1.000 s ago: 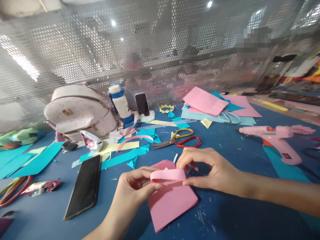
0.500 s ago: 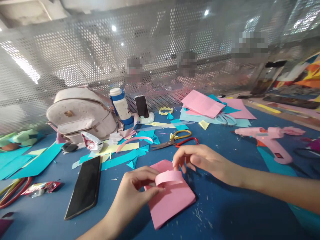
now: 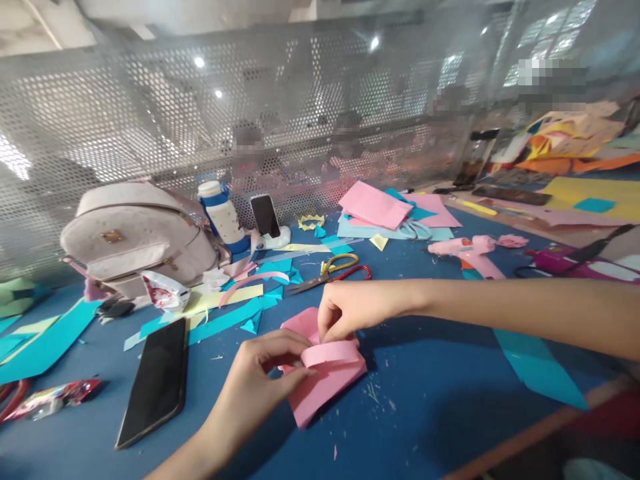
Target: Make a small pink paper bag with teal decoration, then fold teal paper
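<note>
My left hand (image 3: 263,380) pinches the near end of a curled pink paper strip (image 3: 331,353), holding it over a folded pink sheet (image 3: 320,387) that lies on the blue table (image 3: 430,407). My right hand (image 3: 345,310) is closed in a pinch on the far side of the same strip, thumb and fingers pressed together just above the sheet. The two hands are close together, near the table's middle.
A black phone (image 3: 153,381) lies left of my hands. Red and yellow scissors (image 3: 333,273) and paper scraps lie behind. A pale backpack (image 3: 135,240), a bottle (image 3: 220,215) and a propped phone (image 3: 265,217) stand by the mesh wall. A pink glue gun (image 3: 467,253) lies at right.
My right hand, which had lifted off the strip and opened half a second ago, has come back and pinched it. The view has swung to the right.
</note>
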### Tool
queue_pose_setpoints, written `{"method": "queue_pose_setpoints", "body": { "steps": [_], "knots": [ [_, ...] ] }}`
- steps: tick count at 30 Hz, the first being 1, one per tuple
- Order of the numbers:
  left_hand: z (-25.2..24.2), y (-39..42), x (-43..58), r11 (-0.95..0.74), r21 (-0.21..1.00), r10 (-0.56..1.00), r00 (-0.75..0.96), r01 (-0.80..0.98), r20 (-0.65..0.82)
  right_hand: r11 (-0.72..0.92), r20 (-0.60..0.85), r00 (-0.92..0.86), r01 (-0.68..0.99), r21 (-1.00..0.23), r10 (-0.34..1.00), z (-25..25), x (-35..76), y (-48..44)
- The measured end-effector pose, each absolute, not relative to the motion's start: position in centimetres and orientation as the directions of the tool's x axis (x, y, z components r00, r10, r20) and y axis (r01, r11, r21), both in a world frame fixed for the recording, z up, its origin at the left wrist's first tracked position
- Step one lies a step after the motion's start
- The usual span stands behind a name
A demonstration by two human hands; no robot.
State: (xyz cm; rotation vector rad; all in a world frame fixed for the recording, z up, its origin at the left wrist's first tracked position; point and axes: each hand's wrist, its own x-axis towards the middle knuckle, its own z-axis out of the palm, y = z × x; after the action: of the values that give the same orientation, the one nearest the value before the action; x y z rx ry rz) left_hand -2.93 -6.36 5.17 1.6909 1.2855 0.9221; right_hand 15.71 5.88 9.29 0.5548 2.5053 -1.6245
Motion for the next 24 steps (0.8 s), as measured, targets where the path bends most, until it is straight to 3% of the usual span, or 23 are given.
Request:
{"method": "queue_pose_setpoints", "body": {
  "steps": [5,12,24],
  "knots": [
    [4.9,-6.5,-2.8,-0.137,0.963,0.987,0.114,0.233,0.113,0.221,-0.32,-0.905,0.386,-0.896,0.281,8.9,15.4,6.1],
    [4.6,-6.5,-2.6,-0.129,0.991,0.988,0.088,0.019,0.127,0.151,-0.354,-0.866,0.427,-0.892,0.354,8.5,15.4,5.7],
    [3.5,-5.9,-3.1,-0.16,0.986,0.987,0.004,0.048,0.16,0.018,-0.354,-0.824,0.403,-0.915,0.442,7.4,15.4,4.5]
  ]
}}
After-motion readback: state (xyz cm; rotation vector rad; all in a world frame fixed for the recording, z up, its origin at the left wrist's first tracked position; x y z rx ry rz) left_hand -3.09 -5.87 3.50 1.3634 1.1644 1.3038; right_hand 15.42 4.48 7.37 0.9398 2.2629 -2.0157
